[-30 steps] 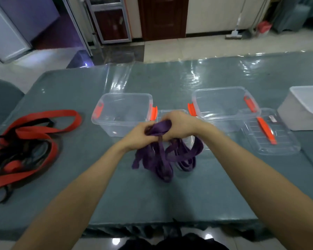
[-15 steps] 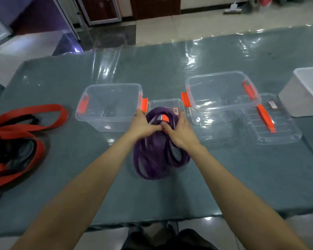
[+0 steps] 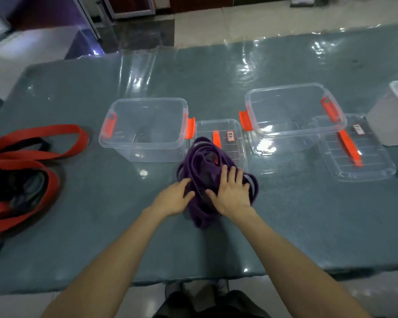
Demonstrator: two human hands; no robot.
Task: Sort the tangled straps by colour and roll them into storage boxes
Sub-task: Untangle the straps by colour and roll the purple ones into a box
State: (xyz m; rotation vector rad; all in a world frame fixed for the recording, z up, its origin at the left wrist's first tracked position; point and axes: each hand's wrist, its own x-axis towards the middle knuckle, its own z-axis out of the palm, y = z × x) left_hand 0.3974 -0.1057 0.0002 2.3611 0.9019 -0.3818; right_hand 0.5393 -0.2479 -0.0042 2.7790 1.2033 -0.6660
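A coiled purple strap (image 3: 202, 157) lies on the table in front of two clear storage boxes, partly over a lid. My right hand (image 3: 231, 191) rests flat on the coil's right side with fingers spread. My left hand (image 3: 174, 197) touches the coil's left edge, fingers relaxed. One clear box with orange latches (image 3: 145, 129) stands just behind and left of the coil. The other clear box (image 3: 292, 118) stands behind and right. A tangle of red and black straps (image 3: 21, 171) lies at the table's left edge.
A clear lid (image 3: 228, 138) lies between the boxes, under the coil's far end. A second lid with an orange handle (image 3: 356, 150) lies right of the right box. A white bin (image 3: 393, 113) stands at the far right. The table is covered in shiny plastic film.
The purple strap went from held up in both hands to a coil laid on the table. Both hands let go their grip and now lie on the coil, nearer to me.
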